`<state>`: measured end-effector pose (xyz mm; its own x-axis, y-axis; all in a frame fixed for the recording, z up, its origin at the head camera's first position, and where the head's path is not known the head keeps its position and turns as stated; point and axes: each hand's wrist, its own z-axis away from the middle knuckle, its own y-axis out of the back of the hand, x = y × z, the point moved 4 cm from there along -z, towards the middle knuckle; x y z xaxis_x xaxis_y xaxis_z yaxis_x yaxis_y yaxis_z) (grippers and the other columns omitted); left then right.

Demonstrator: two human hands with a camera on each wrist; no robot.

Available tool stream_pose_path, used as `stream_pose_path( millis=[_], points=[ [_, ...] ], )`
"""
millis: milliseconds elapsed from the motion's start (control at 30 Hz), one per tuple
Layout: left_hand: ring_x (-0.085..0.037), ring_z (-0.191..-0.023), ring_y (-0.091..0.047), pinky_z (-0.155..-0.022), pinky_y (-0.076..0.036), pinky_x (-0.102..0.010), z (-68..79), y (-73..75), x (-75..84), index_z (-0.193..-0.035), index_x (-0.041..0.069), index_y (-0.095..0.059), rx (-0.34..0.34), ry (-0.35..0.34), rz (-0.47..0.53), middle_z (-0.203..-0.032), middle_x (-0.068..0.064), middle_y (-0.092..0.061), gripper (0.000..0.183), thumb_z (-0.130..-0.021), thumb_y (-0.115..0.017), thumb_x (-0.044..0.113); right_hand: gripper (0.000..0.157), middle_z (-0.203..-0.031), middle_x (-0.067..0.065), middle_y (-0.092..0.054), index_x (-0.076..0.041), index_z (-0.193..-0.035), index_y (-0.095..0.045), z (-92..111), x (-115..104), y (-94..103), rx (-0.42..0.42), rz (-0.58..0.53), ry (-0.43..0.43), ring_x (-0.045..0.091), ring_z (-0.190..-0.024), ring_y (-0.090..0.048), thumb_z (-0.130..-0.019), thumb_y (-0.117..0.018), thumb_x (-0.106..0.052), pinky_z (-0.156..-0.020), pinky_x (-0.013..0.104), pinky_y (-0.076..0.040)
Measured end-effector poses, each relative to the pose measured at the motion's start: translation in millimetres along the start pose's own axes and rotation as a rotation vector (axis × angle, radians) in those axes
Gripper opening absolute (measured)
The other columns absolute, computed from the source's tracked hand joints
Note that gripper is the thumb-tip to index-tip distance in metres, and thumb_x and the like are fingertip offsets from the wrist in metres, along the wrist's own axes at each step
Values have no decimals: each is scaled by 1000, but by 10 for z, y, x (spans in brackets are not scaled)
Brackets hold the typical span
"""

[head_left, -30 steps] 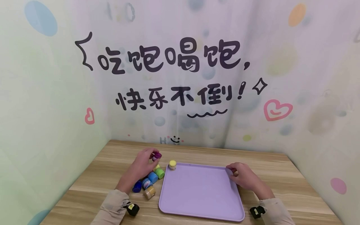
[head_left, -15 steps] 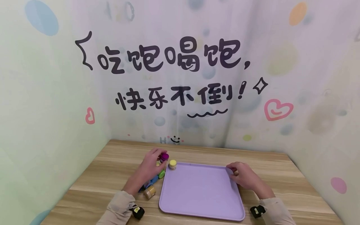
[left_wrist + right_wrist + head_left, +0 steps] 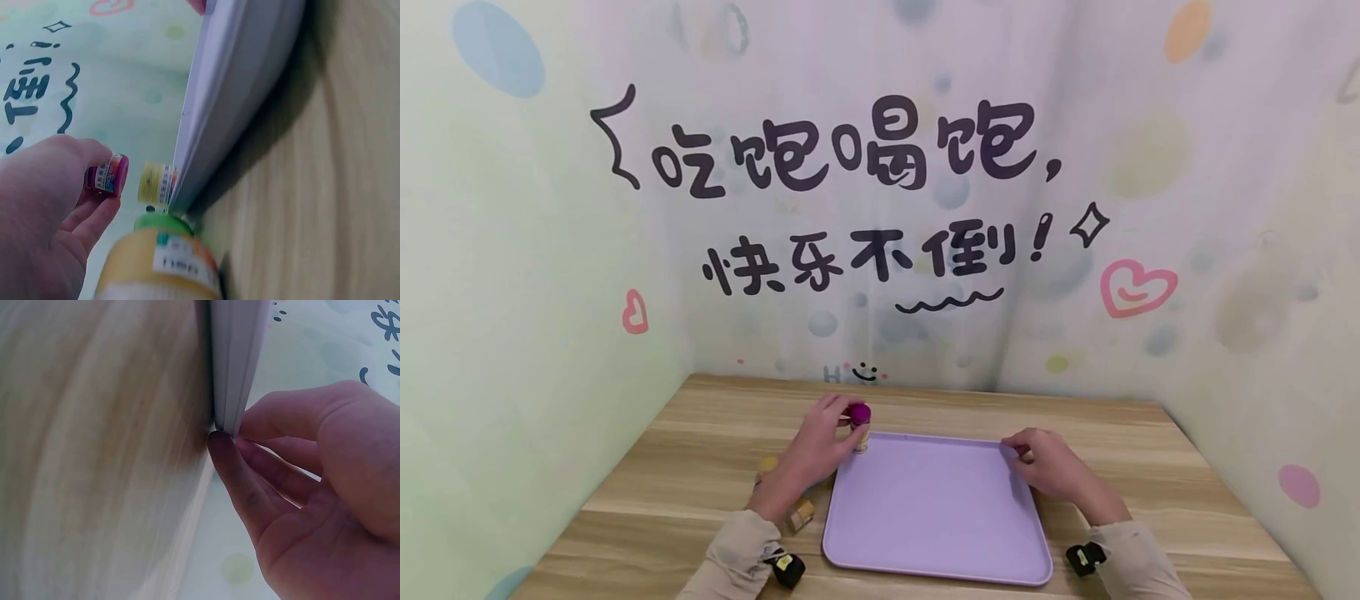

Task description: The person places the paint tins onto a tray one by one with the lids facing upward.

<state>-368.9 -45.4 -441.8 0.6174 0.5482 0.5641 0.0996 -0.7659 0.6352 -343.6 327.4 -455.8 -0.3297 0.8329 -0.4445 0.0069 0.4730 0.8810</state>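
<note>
My left hand [image 3: 820, 443] pinches a small jar with a purple lid [image 3: 861, 413] between thumb and fingers. It is over the far left corner of the lilac tray [image 3: 940, 512]. A yellow-lidded jar [image 3: 150, 182] stands in that corner, right under the purple one, with a narrow gap showing in the left wrist view. At the tray's far right corner, my right hand [image 3: 1051, 468] grips the rim, its thumb and fingertips on either side of the edge in the right wrist view.
Left of the tray, a tan jar [image 3: 801, 515] lies on the wooden table [image 3: 647, 492], with another yellowish jar [image 3: 767, 465] beyond it. A green jar [image 3: 161, 222] shows behind the tan one in the left wrist view. My left forearm hides others. A printed curtain [image 3: 880, 342] hangs behind.
My left hand has carried the purple jar rightwards, from above the loose jars to over the yellow jar on the tray. The right hand keeps its place at the rim.
</note>
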Motion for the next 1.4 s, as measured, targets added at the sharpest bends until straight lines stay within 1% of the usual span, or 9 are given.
stream_pose_path(
  millis=[133, 333, 433, 700, 867, 1033, 1167, 1267, 1400],
  points=[
    [-27, -111, -73, -92, -67, -35, -9, -75, 41, -131, -4, -67, -15, -3, 14, -125, -16, -68, 37, -98, -80, 6, 29, -116, 19, -79, 6, -120, -78, -2, -1, 7, -9, -2, 2, 27, -100, -75, -91, -77, 3, -84, 46, -67],
    [-26, -113, -72, -91, -67, -36, -11, -157, 73, -133, 3, -70, -10, -30, -47, -129, -15, -70, 37, -99, -80, 12, 28, -115, 21, -79, 6, -118, -79, 12, -17, 23, -2, 1, 10, 28, -99, -76, -91, -77, 4, -84, 46, -67],
    [-25, -112, -72, -90, -66, -37, -16, -180, 81, -133, 4, -71, -11, -43, -76, -127, -13, -71, 37, -99, -81, 14, 28, -114, 21, -79, 7, -118, -79, 19, -20, 23, 3, 11, 19, 29, -98, -76, -90, -77, 4, -83, 46, -67],
    [-23, -108, -73, -89, -66, -34, -36, -235, 99, -129, 5, -74, 0, -55, -95, -123, -12, -73, 35, -96, -84, 14, 30, -115, 21, -79, 7, -119, -78, 28, -11, 22, 4, 9, 13, 28, -98, -75, -89, -76, 6, -83, 46, -67],
    [-24, -109, -73, -90, -65, -36, -30, -274, 131, -128, 6, -74, -31, -72, -124, -120, -10, -74, 36, -95, -85, 13, 30, -116, 20, -79, 6, -120, -79, 33, -14, 20, -4, 4, -7, 26, -98, -74, -89, -77, 6, -83, 46, -67],
    [-26, -113, -73, -93, -65, -39, -12, -280, 136, -127, 7, -75, -48, -44, -118, -122, -9, -75, 36, -93, -87, 11, 30, -116, 20, -78, 6, -120, -78, 23, -35, 25, -7, 9, -3, 26, -98, -74, -90, -77, 5, -84, 46, -67],
    [-28, -114, -73, -95, -65, -42, 6, -288, 137, -126, 8, -75, -63, -31, -140, -122, -10, -75, 35, -93, -87, 12, 30, -116, 20, -78, 6, -120, -78, 31, -57, 28, -9, 9, -10, 26, -98, -74, -90, -77, 5, -84, 46, -67],
    [-28, -115, -73, -96, -64, -43, 17, -301, 143, -126, 9, -75, -89, -34, -183, -123, -9, -75, 34, -94, -86, 14, 31, -117, 20, -78, 6, -120, -78, 36, -66, 27, -11, 11, -12, 25, -98, -74, -90, -77, 5, -85, 46, -67],
    [-26, -115, -73, -97, -64, -43, 28, -309, 165, -125, 12, -76, -126, -43, -269, -122, -8, -77, 32, -95, -85, 17, 31, -117, 20, -78, 6, -121, -78, 35, -66, 32, -13, 11, -14, 26, -99, -74, -90, -77, 6, -85, 46, -67]
  ],
)
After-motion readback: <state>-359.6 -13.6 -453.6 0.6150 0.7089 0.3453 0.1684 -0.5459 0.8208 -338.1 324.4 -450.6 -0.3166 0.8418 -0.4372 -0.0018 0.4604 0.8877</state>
